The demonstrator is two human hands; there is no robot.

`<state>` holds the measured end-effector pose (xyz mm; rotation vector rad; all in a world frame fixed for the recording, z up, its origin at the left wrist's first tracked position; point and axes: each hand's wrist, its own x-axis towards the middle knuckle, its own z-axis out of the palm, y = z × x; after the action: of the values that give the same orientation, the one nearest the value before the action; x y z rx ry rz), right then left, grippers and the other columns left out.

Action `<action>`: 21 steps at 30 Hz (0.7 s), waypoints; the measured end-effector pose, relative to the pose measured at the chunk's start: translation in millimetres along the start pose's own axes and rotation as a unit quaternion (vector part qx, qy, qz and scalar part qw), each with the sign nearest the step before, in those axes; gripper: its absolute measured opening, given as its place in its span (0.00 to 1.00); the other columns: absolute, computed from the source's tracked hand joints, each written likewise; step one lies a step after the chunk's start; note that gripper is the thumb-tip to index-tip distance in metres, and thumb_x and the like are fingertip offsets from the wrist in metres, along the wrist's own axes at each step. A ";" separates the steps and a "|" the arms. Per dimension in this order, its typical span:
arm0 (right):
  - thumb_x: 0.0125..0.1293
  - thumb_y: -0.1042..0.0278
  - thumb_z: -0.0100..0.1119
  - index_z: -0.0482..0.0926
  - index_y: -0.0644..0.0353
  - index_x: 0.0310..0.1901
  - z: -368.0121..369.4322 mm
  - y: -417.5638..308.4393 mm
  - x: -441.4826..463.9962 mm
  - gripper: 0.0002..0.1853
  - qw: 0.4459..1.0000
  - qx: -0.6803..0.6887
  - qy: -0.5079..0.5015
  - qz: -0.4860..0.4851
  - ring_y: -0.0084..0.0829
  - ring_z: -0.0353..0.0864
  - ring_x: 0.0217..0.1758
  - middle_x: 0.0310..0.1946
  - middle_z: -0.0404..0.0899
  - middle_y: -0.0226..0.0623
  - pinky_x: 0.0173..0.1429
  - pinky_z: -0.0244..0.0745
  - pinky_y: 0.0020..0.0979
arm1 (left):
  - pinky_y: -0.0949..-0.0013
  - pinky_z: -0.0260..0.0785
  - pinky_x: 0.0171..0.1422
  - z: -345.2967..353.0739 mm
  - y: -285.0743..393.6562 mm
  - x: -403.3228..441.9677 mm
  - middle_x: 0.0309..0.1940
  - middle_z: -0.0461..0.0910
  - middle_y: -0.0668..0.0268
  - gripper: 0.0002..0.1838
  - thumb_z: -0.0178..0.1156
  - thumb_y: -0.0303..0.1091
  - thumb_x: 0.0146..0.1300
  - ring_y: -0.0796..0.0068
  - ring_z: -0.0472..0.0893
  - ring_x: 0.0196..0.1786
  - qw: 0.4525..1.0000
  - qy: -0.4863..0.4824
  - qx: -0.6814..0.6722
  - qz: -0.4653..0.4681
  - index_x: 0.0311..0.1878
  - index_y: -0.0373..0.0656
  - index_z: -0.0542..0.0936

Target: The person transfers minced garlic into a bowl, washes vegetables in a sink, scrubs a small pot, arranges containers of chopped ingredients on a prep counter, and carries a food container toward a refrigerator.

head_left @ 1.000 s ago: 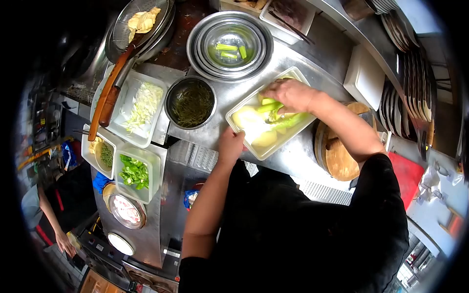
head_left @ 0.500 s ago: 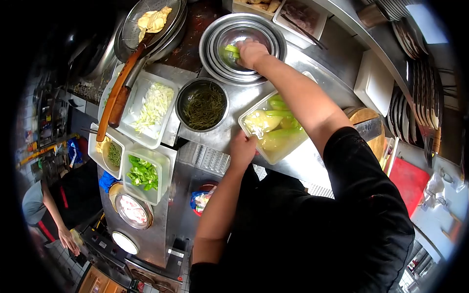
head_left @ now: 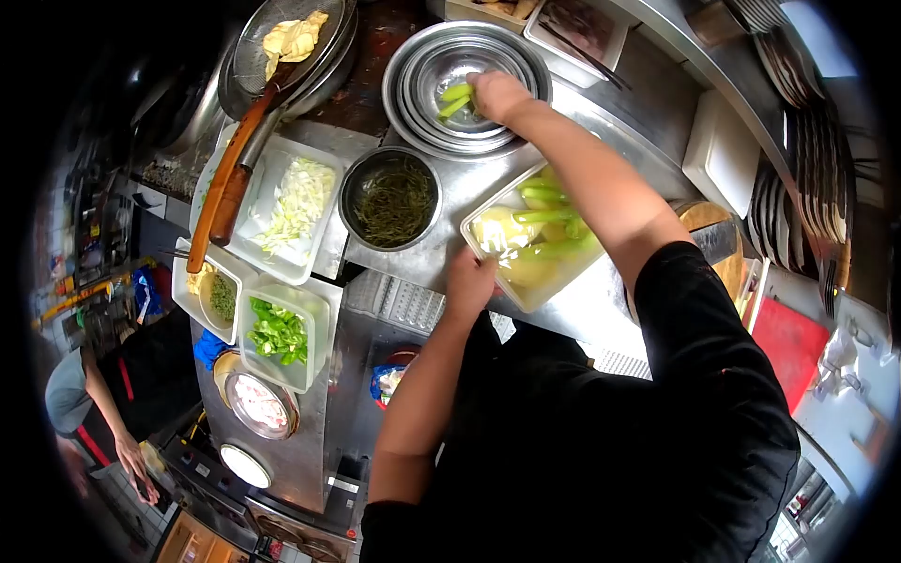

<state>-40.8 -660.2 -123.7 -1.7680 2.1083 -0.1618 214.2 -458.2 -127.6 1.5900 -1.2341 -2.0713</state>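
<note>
Right hand (head_left: 500, 97): you gripped green stalks (head_left: 457, 94).
Steel bowls (head_left: 394, 80): they sat beneath that grip.
Left hand (head_left: 471, 283): you held the tub (head_left: 528, 302) by its rim.

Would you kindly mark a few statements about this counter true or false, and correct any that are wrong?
1. The right hand is over the nested round silver metal bowls. True.
2. The left hand is inside the round dark bowl of stringy greens. False: the left hand holds the edge of the translucent rectangular plastic tub.
3. Bright-green chopped vegetables lie in a translucent plastic container. True.
4. The round metal mesh strainer has nothing in it. False: yellow pieces lie in it.
5. The person's black sleeves end above the wrists. True.
</note>
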 end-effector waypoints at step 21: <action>0.66 0.79 0.52 0.83 0.54 0.54 -51.9 -16.9 -70.2 0.18 0.995 -0.037 -0.022 -0.092 0.44 0.84 0.56 0.54 0.83 0.46 0.60 0.81 0.42 | 0.70 0.80 0.29 1.9 11.3 -6.0 0.37 0.83 0.58 0.13 0.56 0.26 0.65 0.72 0.84 0.29 1.000 -0.013 -0.004 0.001 0.50 0.31 0.79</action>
<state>-34.5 -603.7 -55.4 -1.9907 1.9427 -0.0946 211.5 -460.3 -115.1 1.5634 -1.2321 -2.0996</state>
